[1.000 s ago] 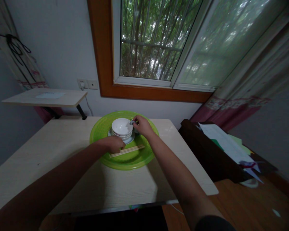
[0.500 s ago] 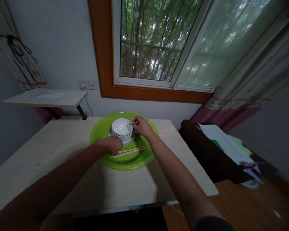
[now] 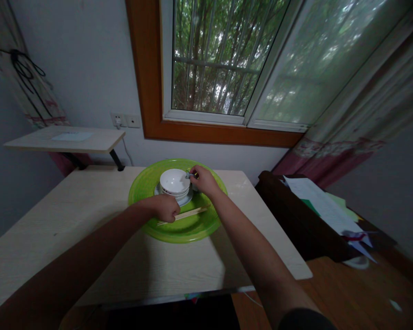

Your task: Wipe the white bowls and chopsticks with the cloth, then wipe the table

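Note:
A round green tray (image 3: pixel 142 183) holds a stack of white bowls (image 3: pixel 175 179) standing on a white plate (image 3: pixel 192 196). In front of the stack lies a pair of pale wooden chopsticks (image 3: pixel 192 212). My left hand (image 3: pixel 166 208) is closed over them near their left part, and its fingertips are mostly hidden. At the bowls' right rim, my right hand (image 3: pixel 203 180) pinches a small bluish-grey thing (image 3: pixel 188 175), too small to name. Something pale under my right fingers is mostly covered.
The tray stands on a light wooden table (image 3: pixel 99 197). A raised shelf (image 3: pixel 65 140) with a sheet of paper is at the back left. Right of the table, papers (image 3: pixel 326 211) lie on a dark brown piece of furniture (image 3: pixel 278 215). A window (image 3: pixel 223 59) is behind.
My left hand has shifted slightly right along the chopsticks and covers more of them, and the two sticks look closer together. My right hand has stayed nearly still at the bowl rim.

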`<state>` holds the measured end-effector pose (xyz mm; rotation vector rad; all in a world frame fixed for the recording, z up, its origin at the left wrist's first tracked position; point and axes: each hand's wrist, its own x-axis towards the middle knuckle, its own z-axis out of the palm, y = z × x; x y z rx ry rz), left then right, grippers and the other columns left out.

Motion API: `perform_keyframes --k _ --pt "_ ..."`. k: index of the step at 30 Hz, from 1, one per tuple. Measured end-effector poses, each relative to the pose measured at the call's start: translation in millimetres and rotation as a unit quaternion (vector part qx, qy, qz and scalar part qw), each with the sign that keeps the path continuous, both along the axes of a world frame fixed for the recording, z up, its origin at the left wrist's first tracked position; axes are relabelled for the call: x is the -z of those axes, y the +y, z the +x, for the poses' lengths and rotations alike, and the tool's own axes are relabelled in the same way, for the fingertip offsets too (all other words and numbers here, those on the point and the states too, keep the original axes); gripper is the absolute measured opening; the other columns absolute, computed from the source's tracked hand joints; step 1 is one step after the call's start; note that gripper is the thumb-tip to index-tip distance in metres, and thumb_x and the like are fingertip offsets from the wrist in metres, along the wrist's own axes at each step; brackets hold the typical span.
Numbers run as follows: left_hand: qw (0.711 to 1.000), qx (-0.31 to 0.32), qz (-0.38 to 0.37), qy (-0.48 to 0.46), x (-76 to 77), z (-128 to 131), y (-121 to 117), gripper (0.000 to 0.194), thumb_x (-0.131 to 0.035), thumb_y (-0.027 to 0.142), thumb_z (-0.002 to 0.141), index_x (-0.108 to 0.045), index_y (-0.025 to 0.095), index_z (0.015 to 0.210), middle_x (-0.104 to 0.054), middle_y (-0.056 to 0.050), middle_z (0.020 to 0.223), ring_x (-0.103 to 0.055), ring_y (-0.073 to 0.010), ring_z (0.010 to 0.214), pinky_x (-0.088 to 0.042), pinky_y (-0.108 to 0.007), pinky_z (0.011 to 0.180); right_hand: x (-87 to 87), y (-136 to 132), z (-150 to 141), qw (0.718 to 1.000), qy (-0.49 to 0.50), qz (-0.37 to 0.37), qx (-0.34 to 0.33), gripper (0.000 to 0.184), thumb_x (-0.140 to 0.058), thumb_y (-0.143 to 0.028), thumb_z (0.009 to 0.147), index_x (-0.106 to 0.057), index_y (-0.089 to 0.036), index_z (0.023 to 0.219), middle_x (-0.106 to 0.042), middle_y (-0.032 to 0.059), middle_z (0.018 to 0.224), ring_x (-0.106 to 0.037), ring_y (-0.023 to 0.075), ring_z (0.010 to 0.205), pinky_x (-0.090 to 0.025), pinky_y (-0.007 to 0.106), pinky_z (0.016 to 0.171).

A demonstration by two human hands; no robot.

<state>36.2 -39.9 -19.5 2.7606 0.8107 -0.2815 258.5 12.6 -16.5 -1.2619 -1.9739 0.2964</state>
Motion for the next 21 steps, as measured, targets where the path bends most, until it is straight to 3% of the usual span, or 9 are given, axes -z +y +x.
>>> perform_keyframes --k 3,10,15,21 --pt "0.997 -0.014 -0.081 0.0 5.0 -0.2 4.2 0.008 -0.061 0.02 0.069 -0.068 0.019 0.065 -0.06 0.001 0.058 -0.043 -0.0123 0.051 -0.027 -0.027 0.052 -0.3 -0.6 0.1 1.0 0.002 -0.005 0.0 0.015 -0.064 -0.012 0.082 -0.065 -0.021 0.093 -0.069 0.0013 0.091 -0.06 0.0179 0.082 -0.045 0.028 0.077" --pt "0.977 -0.022 -0.211 -0.006 8.7 -1.0 12.4 0.007 -0.061 0.02 0.071 -0.067 0.018 0.069 -0.059 0.004 0.058 -0.05 -0.012 0.055 -0.034 -0.023 0.055 0.2 -0.9 1.0 1.0 -0.004 -0.004 -0.003 0.015 -0.063 -0.012 0.082 -0.066 -0.021 0.094 -0.069 0.0016 0.092 -0.061 0.0186 0.085 -0.045 0.029 0.079" --pt "0.974 -0.047 -0.219 0.034 5.9 -2.6 12.0 0.006 -0.058 0.02 0.069 -0.063 0.019 0.064 -0.057 0.004 0.054 -0.048 -0.013 0.052 -0.034 -0.025 0.055 -2.4 -2.4 -0.3 1.0 -0.008 -0.005 0.001 0.014 -0.063 -0.012 0.082 -0.065 -0.021 0.093 -0.069 0.0016 0.092 -0.061 0.0186 0.086 -0.046 0.029 0.079" --pt "0.988 -0.054 -0.146 0.023 6.7 -4.4 12.0 0.005 -0.061 0.02 0.066 -0.062 0.018 0.061 -0.051 0.004 0.053 -0.043 -0.0132 0.051 -0.029 -0.027 0.053 -2.3 -2.4 -0.6 1.0 0.003 -0.007 -0.006 0.016 -0.063 -0.011 0.08 -0.065 -0.021 0.092 -0.068 0.0011 0.09 -0.061 0.0173 0.08 -0.045 0.028 0.074"
